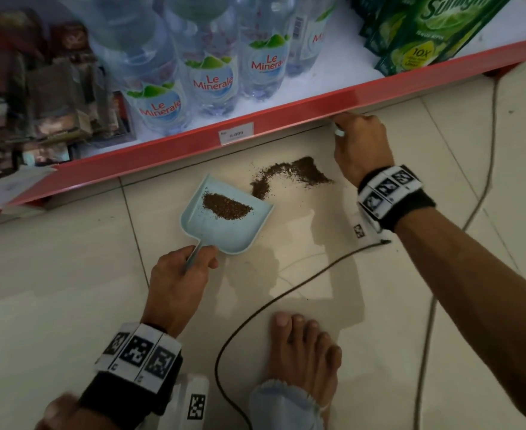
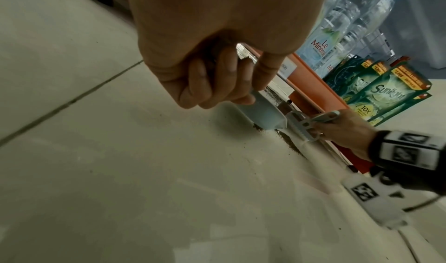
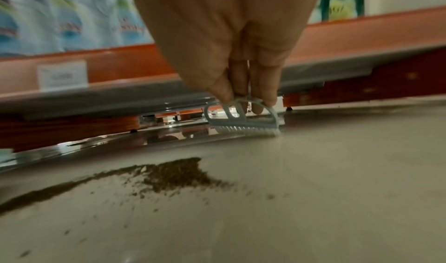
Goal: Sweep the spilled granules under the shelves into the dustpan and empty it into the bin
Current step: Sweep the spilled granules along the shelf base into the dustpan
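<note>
A pale blue dustpan [image 1: 224, 225] lies flat on the floor tiles with a heap of brown granules [image 1: 226, 205] inside. My left hand [image 1: 181, 271] grips its thin handle [image 1: 193, 254]; the curled fingers [image 2: 217, 80] show in the left wrist view, with the pan [image 2: 260, 112] beyond them. A curved trail of brown granules [image 1: 289, 173] lies on the floor between the pan's mouth and my right hand [image 1: 359, 147]. That hand pinches a small pale blue brush [image 3: 241, 121], its white bristles on the floor at the edge of the red shelf [image 1: 286, 116]. The loose granules [image 3: 169, 173] lie nearer than the brush.
Water bottles [image 1: 212, 72] and green detergent packs [image 1: 426, 29] stand on the low shelf, with a price tag [image 1: 236, 133] on its red lip. A dark cable [image 1: 271, 299] loops across the floor by my bare foot [image 1: 302, 352]. A pale cord [image 1: 485, 187] runs at right.
</note>
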